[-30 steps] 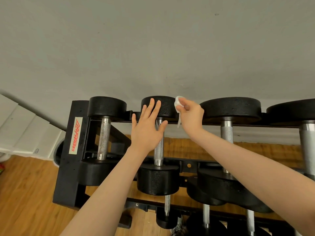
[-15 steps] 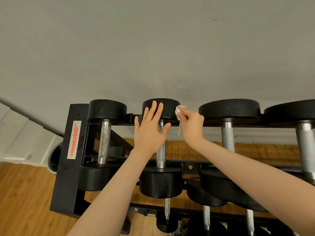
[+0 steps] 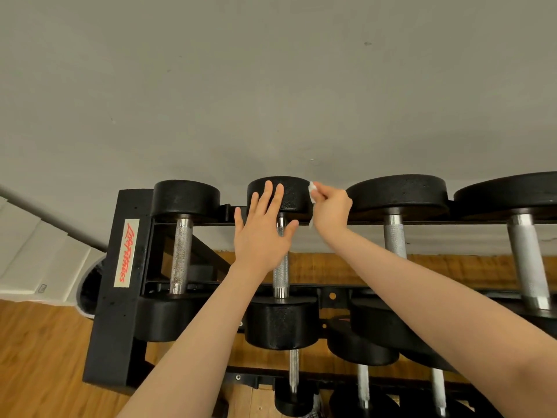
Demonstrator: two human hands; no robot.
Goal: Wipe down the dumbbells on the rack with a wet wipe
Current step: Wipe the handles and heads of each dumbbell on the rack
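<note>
1. Top tier of the rack [image 3: 111,285]: your left hand [image 3: 260,236] lies flat, fingers straight and spread, across the handle and far head of the second dumbbell [image 3: 281,263] from the left. It presses, with no grip.
2. Your right hand [image 3: 330,211] pinches the wet wipe [image 3: 312,193] in curled fingers against the right edge of that far head, close to the wall [image 3: 271,86].
3. Risk: the dumbbell rolls in its cradle, since a flat palm is the only brace. A hard sideways wipe would cause it.
4. Risk: the wipe is bunched small, so contact is thin and you'd likely miss patches. Looks like most of the rack remains, including the neighbour dumbbell [image 3: 394,224] and the lower tier.
5. Risk: knuckles could scrape the wall, the gap there looks tight.
</note>
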